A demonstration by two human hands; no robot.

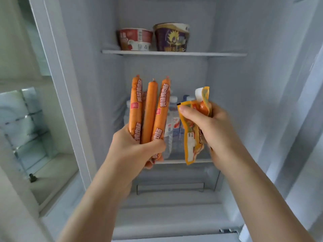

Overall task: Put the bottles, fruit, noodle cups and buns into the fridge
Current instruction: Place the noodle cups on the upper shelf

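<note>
My left hand [136, 147] grips a bundle of orange sausage sticks [149, 110], held upright in front of the open fridge. My right hand [208, 126] holds yellow-orange snack packets [192, 138], thumb pressed on the top one. On the upper shelf [218, 54] stand two noodle cups, a red one [134, 39] and a purple one [172, 37]. Several clear water bottles [172, 123] stand on the middle shelf [173, 161], partly hidden behind both hands.
A drawer [170, 186] sits below the middle shelf. The fridge door [300, 119] stands open at the right. The fridge's left frame [61, 102] borders a pale counter and tiled wall [26, 119] with a small dark object [32, 178].
</note>
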